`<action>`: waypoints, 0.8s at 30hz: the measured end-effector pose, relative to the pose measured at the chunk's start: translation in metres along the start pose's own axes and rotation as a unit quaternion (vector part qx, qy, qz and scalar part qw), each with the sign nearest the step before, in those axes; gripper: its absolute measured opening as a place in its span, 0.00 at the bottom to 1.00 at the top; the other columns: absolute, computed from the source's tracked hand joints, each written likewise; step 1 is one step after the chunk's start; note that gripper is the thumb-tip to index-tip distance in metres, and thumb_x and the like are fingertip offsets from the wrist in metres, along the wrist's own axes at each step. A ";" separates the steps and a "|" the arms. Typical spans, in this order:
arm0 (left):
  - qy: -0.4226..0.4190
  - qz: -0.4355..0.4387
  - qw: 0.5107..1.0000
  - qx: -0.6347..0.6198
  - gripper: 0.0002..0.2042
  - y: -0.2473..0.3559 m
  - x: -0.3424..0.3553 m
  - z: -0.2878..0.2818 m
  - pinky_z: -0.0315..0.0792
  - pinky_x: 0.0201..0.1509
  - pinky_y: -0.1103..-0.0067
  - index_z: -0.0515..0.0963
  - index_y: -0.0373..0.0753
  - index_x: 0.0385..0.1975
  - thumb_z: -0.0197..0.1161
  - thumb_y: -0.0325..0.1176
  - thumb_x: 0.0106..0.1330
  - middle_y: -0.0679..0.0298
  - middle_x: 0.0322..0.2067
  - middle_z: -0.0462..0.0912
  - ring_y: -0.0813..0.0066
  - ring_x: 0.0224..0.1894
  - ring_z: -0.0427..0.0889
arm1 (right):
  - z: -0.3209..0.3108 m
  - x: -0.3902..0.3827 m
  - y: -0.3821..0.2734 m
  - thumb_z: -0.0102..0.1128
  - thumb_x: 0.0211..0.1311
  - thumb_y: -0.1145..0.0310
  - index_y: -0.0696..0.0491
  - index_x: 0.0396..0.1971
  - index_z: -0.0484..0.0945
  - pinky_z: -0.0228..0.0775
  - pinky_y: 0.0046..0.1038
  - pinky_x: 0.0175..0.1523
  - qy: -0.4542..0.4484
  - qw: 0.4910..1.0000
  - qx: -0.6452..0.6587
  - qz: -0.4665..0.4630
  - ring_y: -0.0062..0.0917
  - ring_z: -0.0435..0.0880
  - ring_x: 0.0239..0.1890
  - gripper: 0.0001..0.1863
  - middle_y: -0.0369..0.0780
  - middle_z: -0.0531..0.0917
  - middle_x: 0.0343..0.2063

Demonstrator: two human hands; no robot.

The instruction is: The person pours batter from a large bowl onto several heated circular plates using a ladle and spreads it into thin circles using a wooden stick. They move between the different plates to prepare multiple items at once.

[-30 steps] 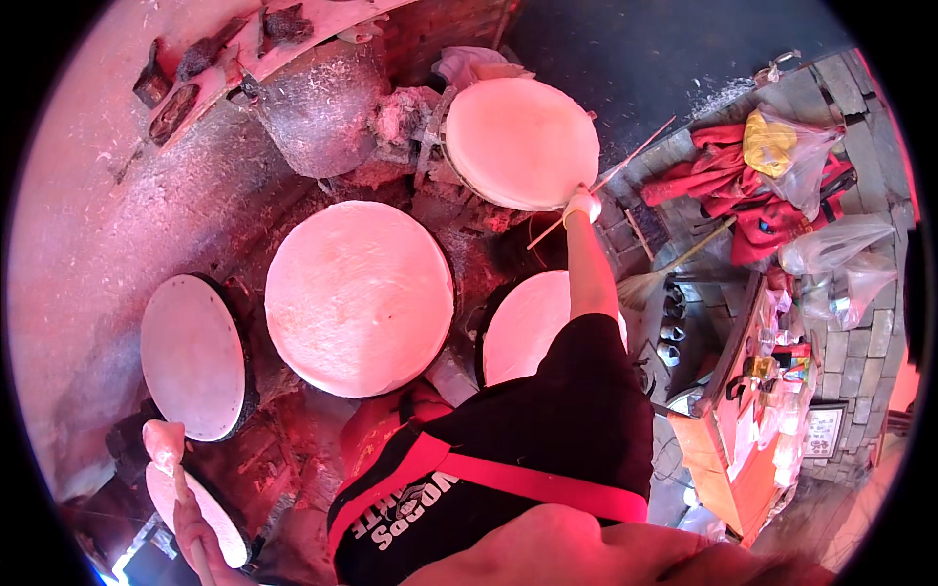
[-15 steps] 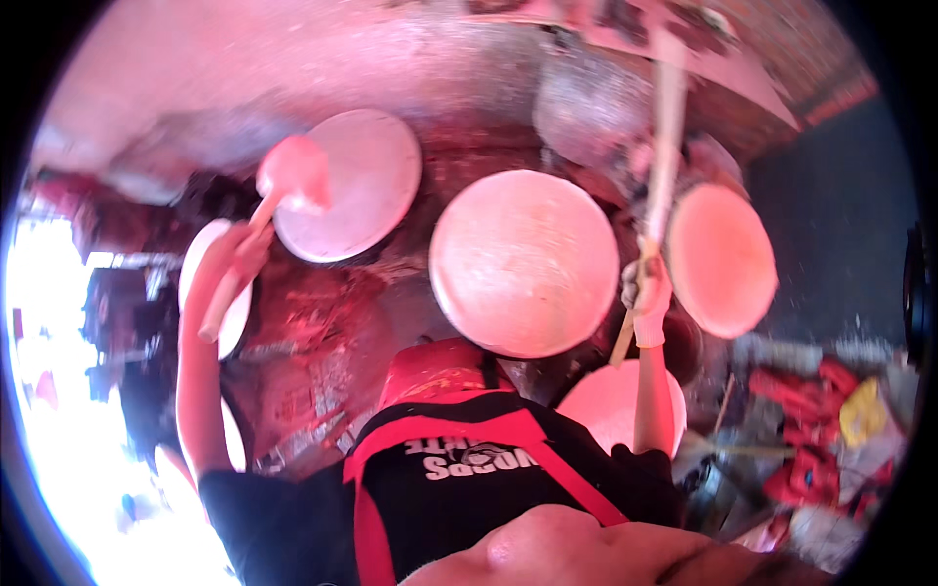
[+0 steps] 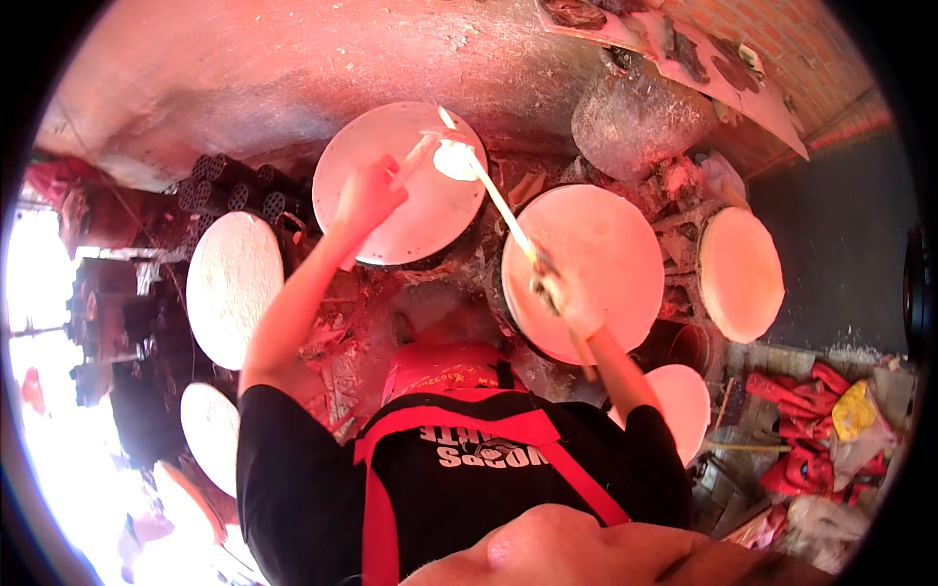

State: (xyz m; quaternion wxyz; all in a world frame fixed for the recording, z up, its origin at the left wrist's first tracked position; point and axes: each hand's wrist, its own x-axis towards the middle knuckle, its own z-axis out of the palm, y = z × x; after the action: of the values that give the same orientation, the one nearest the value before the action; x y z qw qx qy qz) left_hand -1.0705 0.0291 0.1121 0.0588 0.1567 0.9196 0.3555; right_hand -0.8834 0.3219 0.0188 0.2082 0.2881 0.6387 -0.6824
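My left hand [image 3: 369, 200] grips a short-handled tool with a rounded head, over the left part of the far round plate [image 3: 357, 161]. My right hand [image 3: 557, 291], seemingly in a pale glove, is closed round a long thin stick [image 3: 501, 205] above the middle round plate [image 3: 616, 264]. The stick slants up and left. Its far end meets the head of the left tool at a bright white patch [image 3: 454, 161] over the far plate. Glare hides whether the patch is on the tools or on the plate. Both plates have pale, flat tops.
More pale rounds stand at left [image 3: 234, 288], lower left [image 3: 210, 430], right [image 3: 743, 273] and lower right [image 3: 681, 405]. Holed coal briquettes [image 3: 239, 186] are stacked at far left. A large rounded vessel [image 3: 640, 117] stands against the back wall. Red bags [image 3: 806, 439] lie at right.
My left hand has moved right with its tool, over the far plate. My right hand has swung left, and the stick now tilts left instead of standing nearly upright. The view has shifted.
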 end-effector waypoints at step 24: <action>0.040 -0.100 0.847 -0.521 0.12 -0.137 -0.021 -0.044 0.63 0.20 0.87 0.75 0.32 0.42 0.57 0.35 0.68 0.68 0.22 0.75 0.85 0.19 0.71 | 0.276 0.076 0.001 0.49 0.66 0.62 0.34 0.59 0.66 0.48 0.22 0.10 0.228 0.918 0.314 -0.079 0.15 0.56 0.05 0.21 0.27 0.63 0.12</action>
State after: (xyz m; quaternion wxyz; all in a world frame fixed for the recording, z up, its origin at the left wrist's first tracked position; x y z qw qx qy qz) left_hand -1.0941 -0.1010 0.0522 0.1297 -0.0039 0.6110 0.7809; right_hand -0.9742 0.0548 -0.0273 -0.0991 0.4352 0.4420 -0.7780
